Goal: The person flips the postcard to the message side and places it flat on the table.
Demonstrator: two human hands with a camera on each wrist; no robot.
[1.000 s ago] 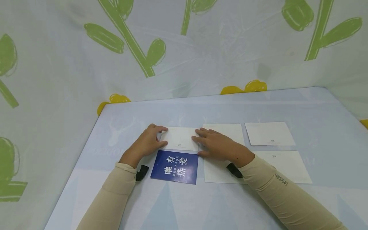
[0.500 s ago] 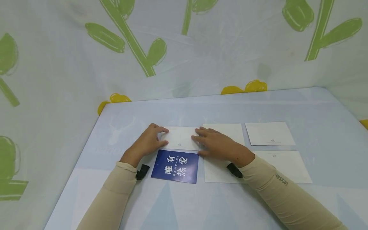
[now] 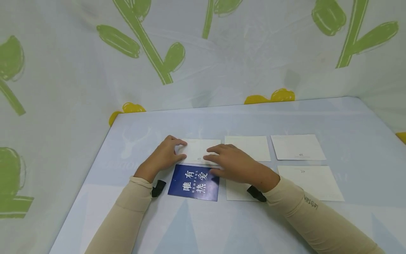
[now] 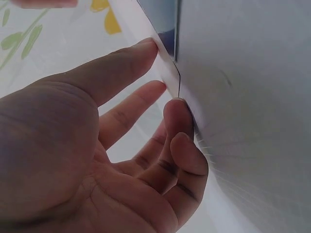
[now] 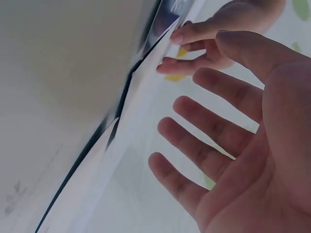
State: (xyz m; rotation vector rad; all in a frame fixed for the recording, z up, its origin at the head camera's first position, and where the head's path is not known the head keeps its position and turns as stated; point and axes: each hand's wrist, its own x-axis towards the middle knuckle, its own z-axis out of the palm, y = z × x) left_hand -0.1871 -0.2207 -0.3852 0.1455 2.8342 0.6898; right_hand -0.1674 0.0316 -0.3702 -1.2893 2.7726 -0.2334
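A white card (image 3: 197,148) with a small dark mark lies on the table, directly beyond a blue card (image 3: 190,183) with white lettering. My left hand (image 3: 163,153) touches the white card's left end, thumb and index finger spread apart on it. In the left wrist view the thumb (image 4: 121,68) meets the card's edge, while other fingers curl below. My right hand (image 3: 236,162) hovers over the right end of that card and a corner of the blue one. Its fingers (image 5: 199,141) are spread and hold nothing in the right wrist view.
Right of the two cards lie several more white cards: one at the upper middle (image 3: 253,148), one below it partly hidden by the right hand, one at the upper right (image 3: 298,150) and one at the lower right (image 3: 312,187). A patterned cloth wall (image 3: 228,70) rises behind the table.
My right hand has shifted left off the white card's right edge, uncovering more of the upper middle card. The left hand stays at the card's left end; the camera view drifts slightly.
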